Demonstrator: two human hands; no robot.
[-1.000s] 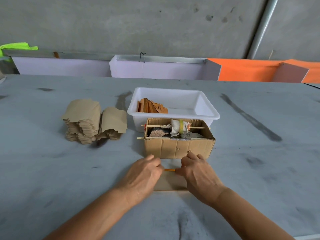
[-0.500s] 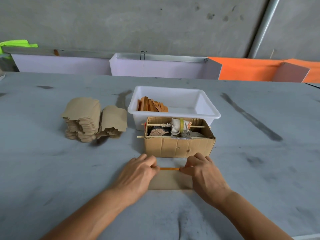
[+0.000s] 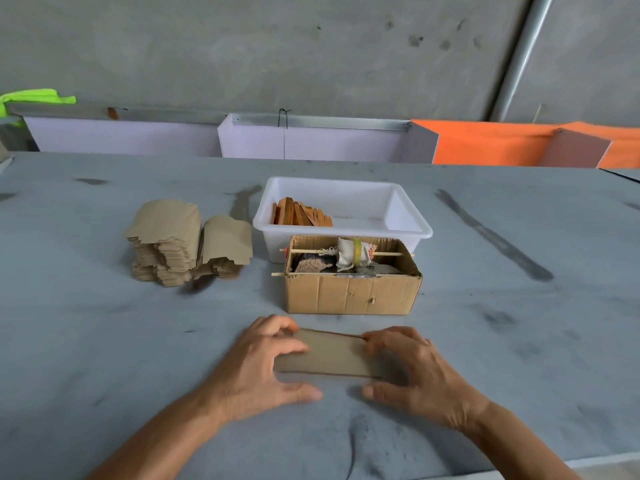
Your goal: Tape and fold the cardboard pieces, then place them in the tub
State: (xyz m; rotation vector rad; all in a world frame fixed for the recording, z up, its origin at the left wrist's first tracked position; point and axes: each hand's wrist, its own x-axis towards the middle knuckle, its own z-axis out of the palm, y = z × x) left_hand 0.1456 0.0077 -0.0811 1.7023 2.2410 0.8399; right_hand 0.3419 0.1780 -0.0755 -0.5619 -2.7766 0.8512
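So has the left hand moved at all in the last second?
Yes. The left hand has drawn back toward the person, away from the open cardboard box, and also slid slightly leftward along the cardboard piece.

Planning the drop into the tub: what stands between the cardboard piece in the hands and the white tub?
In the head view, an open cardboard box of tape rolls on sticks stands between the cardboard piece and white tub.

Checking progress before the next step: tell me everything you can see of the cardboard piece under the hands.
The cardboard piece is a flat, plain brown rectangle lying on the grey table, just in front of the open cardboard box. A thin dark line runs along its far edge. The left hand and right hand grip its ends.
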